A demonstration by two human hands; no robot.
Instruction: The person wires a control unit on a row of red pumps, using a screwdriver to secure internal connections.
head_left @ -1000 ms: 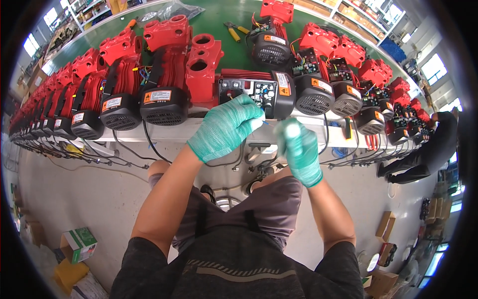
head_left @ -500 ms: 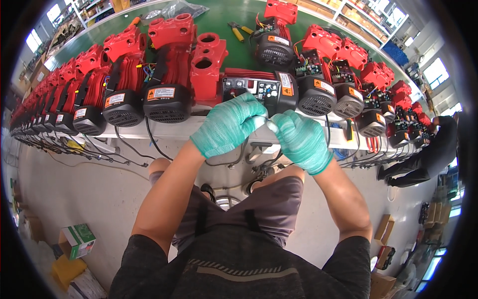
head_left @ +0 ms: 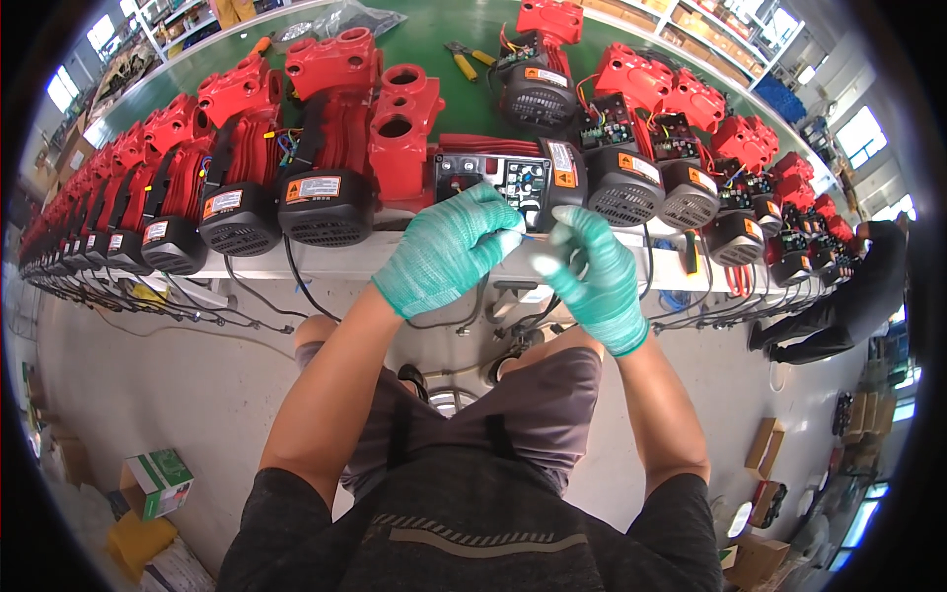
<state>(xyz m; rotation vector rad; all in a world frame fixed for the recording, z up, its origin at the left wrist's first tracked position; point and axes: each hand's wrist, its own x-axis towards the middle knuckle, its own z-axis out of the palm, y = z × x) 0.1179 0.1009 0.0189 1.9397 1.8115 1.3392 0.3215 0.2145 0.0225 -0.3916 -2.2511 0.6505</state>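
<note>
In the head view, a red-and-black motor unit [head_left: 570, 209] is laid crosswise at the near edge of the green-topped bench [head_left: 444, 104], its bare circuit board [head_left: 525, 181] facing up. Just nearer than the board, a thin blue strand [head_left: 530, 237] appears pinched between thumb and forefinger of the gloved left hand [head_left: 449, 252]; where its far end runs cannot be told. The gloved right hand [head_left: 602, 286] is held just to the right, thumb and fingers well parted, with nothing seen in its grasp. For good handling, the strand is best gripped close to its tip, the left wrist steadied against the unit, and the right fingertips brought in squarely, so that no sideways tug is put on the board. Yellow-handled pliers [head_left: 464, 65] are seen on the far side, well apart from both hands.
</note>
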